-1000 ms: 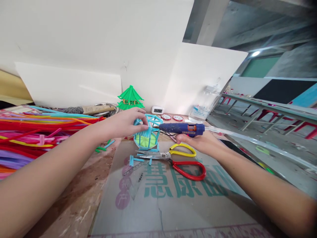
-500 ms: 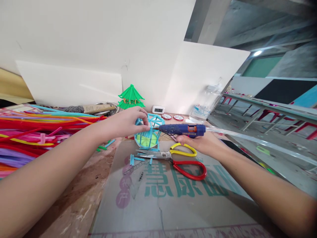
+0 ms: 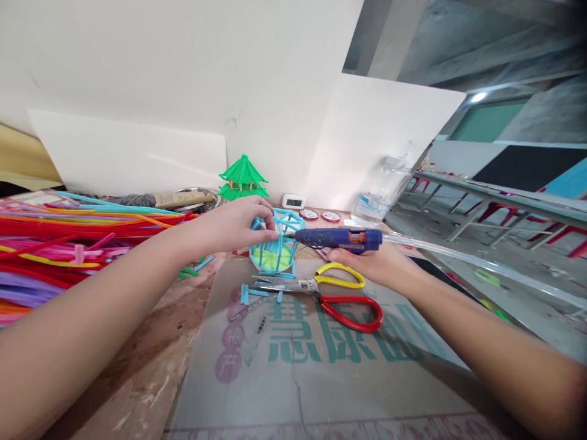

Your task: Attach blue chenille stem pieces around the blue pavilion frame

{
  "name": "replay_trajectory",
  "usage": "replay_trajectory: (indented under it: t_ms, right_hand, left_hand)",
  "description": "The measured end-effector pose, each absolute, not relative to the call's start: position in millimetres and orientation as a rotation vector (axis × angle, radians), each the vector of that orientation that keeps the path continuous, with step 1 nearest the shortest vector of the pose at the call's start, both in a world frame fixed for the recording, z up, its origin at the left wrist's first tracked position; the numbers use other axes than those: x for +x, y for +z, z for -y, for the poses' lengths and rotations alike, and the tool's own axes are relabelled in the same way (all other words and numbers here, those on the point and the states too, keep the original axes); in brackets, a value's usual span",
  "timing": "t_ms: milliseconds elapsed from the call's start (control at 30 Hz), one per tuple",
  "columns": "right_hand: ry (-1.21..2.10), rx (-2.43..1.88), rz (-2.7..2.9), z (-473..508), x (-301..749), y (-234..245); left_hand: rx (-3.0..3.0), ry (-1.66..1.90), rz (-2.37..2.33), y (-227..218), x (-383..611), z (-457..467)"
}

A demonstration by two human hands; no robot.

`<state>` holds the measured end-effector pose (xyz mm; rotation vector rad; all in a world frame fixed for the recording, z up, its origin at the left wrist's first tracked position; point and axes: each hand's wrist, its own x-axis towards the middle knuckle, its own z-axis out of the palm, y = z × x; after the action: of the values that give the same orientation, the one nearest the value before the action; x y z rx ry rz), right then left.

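A blue hot glue gun [image 3: 330, 239] lies in the grip of my right hand [image 3: 362, 260], its nozzle pointing left at a small light-blue pipe-cleaner frame [image 3: 290, 221]. A clear glue stick [image 3: 435, 244] trails from the gun's back end. With thumb and fingers pinched together, my left hand [image 3: 243, 226] holds the frame by its upper left side; the exact contact is partly hidden. Yellow-green material [image 3: 270, 258] fills the frame's base. Scissors [image 3: 316, 287] with one yellow and one red handle rest just in front of it, beside short blue pipe-cleaner pieces [image 3: 245, 295].
Colourful pipe cleaners [image 3: 68, 244] are heaped at left. Behind stand a green pipe-cleaner tree [image 3: 244, 177], a small digital clock [image 3: 293, 201], two red-rimmed discs [image 3: 331, 216] and a plastic bottle [image 3: 378, 192]. A clear triangular ruler [image 3: 254, 330] lies on the grey board [image 3: 238, 403].
Almost nothing differs. Both hands, the glue gun and the frame keep nearly the same places, with only a slight shift of the view.
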<state>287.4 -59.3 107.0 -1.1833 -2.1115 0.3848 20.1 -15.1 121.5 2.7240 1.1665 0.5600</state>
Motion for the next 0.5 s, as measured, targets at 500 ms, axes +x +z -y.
replay_trajectory:
  t_ms: [500]
  right_hand:
    - [0.391, -1.179, 2.124, 58.1, 289.5, 103.9]
  left_hand:
    - [2.724, 0.558, -1.180, 120.7, 19.6, 14.4]
